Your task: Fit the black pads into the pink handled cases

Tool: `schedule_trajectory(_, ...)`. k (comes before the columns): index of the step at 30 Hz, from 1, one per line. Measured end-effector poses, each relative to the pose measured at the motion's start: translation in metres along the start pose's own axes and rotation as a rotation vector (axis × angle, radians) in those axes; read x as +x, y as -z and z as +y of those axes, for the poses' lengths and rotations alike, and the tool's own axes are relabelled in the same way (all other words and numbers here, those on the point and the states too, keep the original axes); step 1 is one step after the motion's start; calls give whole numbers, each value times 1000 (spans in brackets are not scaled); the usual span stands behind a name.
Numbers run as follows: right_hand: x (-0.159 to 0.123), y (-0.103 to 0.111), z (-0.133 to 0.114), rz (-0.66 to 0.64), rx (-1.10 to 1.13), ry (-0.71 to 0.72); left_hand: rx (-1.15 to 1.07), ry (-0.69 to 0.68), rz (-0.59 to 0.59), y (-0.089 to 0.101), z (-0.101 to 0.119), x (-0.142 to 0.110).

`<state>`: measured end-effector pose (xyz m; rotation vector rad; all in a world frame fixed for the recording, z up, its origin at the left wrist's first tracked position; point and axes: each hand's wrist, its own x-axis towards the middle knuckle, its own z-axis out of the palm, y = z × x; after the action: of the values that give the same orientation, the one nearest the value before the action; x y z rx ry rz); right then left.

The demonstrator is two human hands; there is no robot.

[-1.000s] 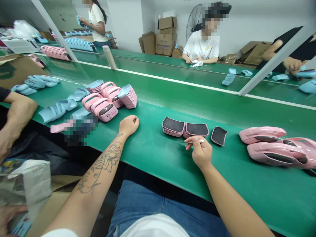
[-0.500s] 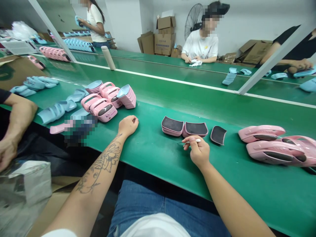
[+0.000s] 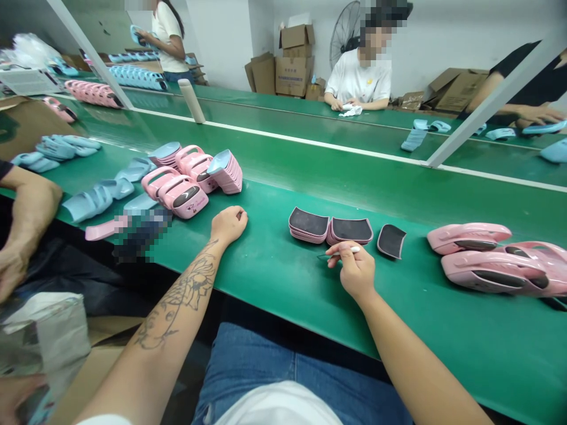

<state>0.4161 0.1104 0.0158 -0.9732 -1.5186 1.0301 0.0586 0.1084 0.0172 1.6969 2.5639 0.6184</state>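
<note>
The right hand [image 3: 353, 270] has its fingers pulled in close, and they pinch a thin white pen [image 3: 348, 251]. The pen's pointy end sticks out to the left of the hand. I cannot tell if it touches the green belt [image 3: 274, 277] under it.

Just past the right hand are two short stacks of pink pieces with black tops [image 3: 309, 225], side by side and touching. One more black-topped piece [image 3: 391, 241] lies by itself a little to the right of them. Farther right of the hand are big pink shoes [image 3: 491, 270], lying in a heap.

To the left of the right hand, the left hand [image 3: 229, 226] rests on the belt. Its fingers curl softly and hold nothing. Farther left of it are stacks of pink shoes [image 3: 179, 198] and rows of light blue shoes [image 3: 88, 200]. A blurry patch [image 3: 142, 233] hides what lies at the belt's front edge there.

Far left of the right hand, another person's arm [image 3: 29, 215] rests by the belt. Far past the right hand, across another belt, a person in a white shirt [image 3: 358, 77] holds a white cloth [image 3: 351, 110]. Cardboard boxes [image 3: 292, 62] and a fan [image 3: 345, 35] stand behind.
</note>
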Motion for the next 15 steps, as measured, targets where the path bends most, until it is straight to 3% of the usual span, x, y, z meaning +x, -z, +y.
schedule_trajectory(10, 0, 7, -5, 107, 32, 81, 1, 5, -10, 1, 0, 1)
schedule_trajectory(15, -2, 6, -5, 55, -28, 83, -5, 3, -3, 0, -1, 1)
